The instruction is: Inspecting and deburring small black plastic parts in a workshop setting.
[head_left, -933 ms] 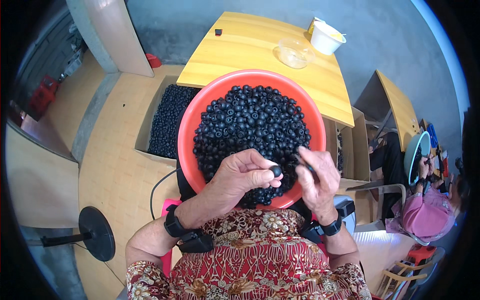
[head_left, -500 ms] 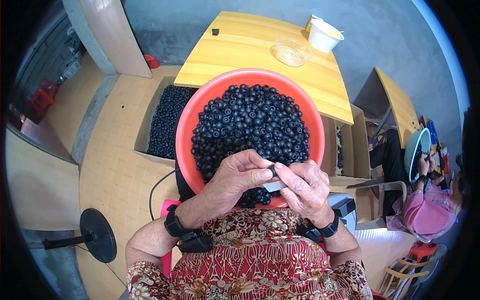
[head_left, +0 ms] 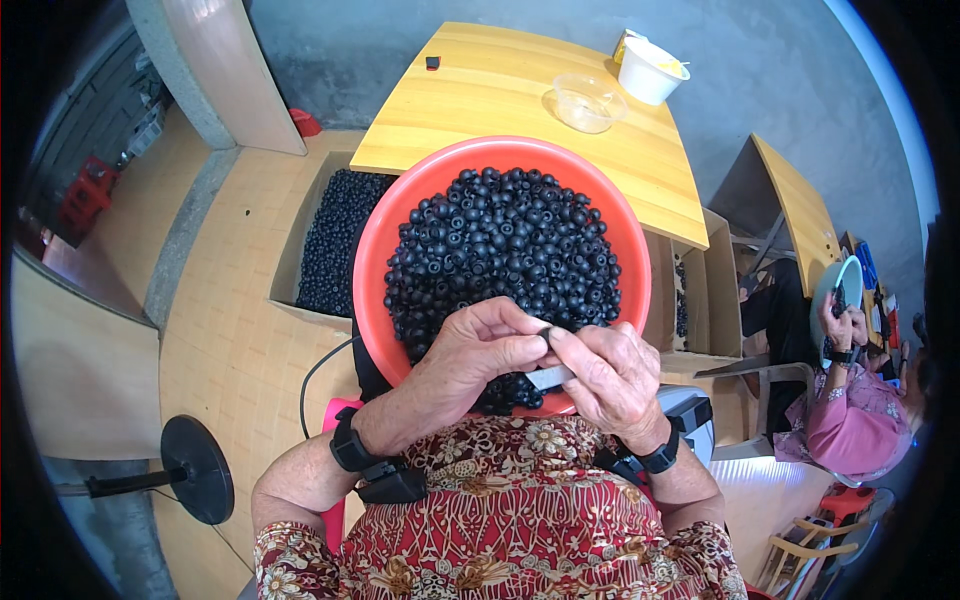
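- Small black ring-shaped piece [head_left: 545, 333]: you pinch it between the fingertips of both hands, right over the near rim of the red basin [head_left: 400, 215].
- Your left hand [head_left: 480, 350] has its fingers closed narrowly on the piece from the left; thumb and forefinger meet at it.
- Your right hand [head_left: 610, 375] meets it from the right, fingers curled in, and also holds a flat grey strip-like tool [head_left: 550, 378] that pokes out beneath toward the left hand; what exactly it is, you cannot tell from here.
- Progress, as a judgement: this one piece is in work, while the basin is heaped with many more like black pieces [head_left: 500, 255], so most of the lot seems left to handle.
- A cardboard box [head_left: 330, 240] of the same dark pieces sits on the floor just left of the basin.
- Beyond the basin stands the yellow desk [head_left: 480, 100], carrying a clear plastic bowl [head_left: 585, 100] and a white cup [head_left: 650, 70].
- Another person [head_left: 850, 400] in pink works well apart, at the right.
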`<state>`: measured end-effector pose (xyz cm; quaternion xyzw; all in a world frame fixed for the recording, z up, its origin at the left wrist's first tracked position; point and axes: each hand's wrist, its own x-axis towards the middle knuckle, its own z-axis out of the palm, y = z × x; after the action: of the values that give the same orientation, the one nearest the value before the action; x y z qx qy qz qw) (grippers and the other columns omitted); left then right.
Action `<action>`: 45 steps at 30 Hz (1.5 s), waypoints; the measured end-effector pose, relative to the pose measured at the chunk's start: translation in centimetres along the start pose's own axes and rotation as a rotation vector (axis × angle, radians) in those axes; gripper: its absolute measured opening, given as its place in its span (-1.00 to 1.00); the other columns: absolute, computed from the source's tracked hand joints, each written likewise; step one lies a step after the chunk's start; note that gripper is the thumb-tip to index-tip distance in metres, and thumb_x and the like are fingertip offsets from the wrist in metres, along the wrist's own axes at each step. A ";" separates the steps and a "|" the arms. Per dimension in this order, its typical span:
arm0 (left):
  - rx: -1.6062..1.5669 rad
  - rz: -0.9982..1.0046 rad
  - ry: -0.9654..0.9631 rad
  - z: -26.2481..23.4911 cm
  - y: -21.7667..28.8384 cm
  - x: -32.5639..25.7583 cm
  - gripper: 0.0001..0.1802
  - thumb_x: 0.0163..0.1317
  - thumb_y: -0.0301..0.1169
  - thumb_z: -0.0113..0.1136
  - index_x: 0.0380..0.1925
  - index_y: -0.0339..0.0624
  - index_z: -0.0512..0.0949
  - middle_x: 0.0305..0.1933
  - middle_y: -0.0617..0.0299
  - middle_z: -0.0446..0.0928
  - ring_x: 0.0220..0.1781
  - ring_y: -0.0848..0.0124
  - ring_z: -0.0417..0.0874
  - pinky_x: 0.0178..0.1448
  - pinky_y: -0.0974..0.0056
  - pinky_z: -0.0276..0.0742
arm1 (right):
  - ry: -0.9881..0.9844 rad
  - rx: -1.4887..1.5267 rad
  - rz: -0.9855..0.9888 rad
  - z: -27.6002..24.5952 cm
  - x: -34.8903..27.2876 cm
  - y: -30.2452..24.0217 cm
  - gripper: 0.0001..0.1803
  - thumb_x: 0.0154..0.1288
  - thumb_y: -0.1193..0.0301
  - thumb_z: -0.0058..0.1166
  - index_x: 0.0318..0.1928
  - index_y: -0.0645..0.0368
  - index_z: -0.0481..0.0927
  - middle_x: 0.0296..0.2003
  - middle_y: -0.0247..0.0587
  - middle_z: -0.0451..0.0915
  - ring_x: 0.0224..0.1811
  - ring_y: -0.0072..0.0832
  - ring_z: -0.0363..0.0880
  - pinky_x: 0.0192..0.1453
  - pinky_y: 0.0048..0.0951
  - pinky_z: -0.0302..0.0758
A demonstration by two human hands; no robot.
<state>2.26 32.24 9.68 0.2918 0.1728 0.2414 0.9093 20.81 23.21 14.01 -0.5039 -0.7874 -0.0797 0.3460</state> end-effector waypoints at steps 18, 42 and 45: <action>0.003 0.013 0.022 0.2 0.1 -0.1 -0.87 0.35 -0.52 0.31 -0.12 -0.17 0.64 -0.14 0.26 0.69 -0.08 0.51 0.71 0.06 0.38 0.65 | 0.015 -0.018 0.045 -0.4 -0.6 0.1 -0.50 0.05 0.37 0.41 0.05 0.24 0.72 -0.24 -0.21 0.60 -0.40 -0.37 0.53 -0.37 -0.40 0.49; 0.086 0.033 -0.022 0.2 0.2 -0.3 -0.89 0.34 -0.57 0.29 -0.15 -0.23 0.61 -0.14 0.12 0.72 -0.09 0.42 0.76 0.08 0.34 0.66 | -0.042 -0.069 0.096 0.2 -0.8 1.0 -0.52 0.06 0.45 0.42 0.05 0.29 0.70 -0.27 -0.15 0.60 -0.39 -0.33 0.56 -0.34 -0.35 0.52; 0.118 0.056 -0.062 0.4 0.3 -0.4 -0.89 0.34 -0.57 0.29 -0.16 -0.24 0.61 -0.13 0.12 0.72 -0.09 0.41 0.76 0.09 0.34 0.67 | -0.022 -0.091 0.192 0.7 -0.4 2.1 -0.58 0.09 0.51 0.40 0.01 0.32 0.70 -0.30 -0.11 0.61 -0.34 -0.29 0.60 -0.30 -0.31 0.55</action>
<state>2.03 32.06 10.21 0.3567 0.1505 0.2470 0.8883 22.43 24.22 12.78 -0.5932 -0.7348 -0.0761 0.3201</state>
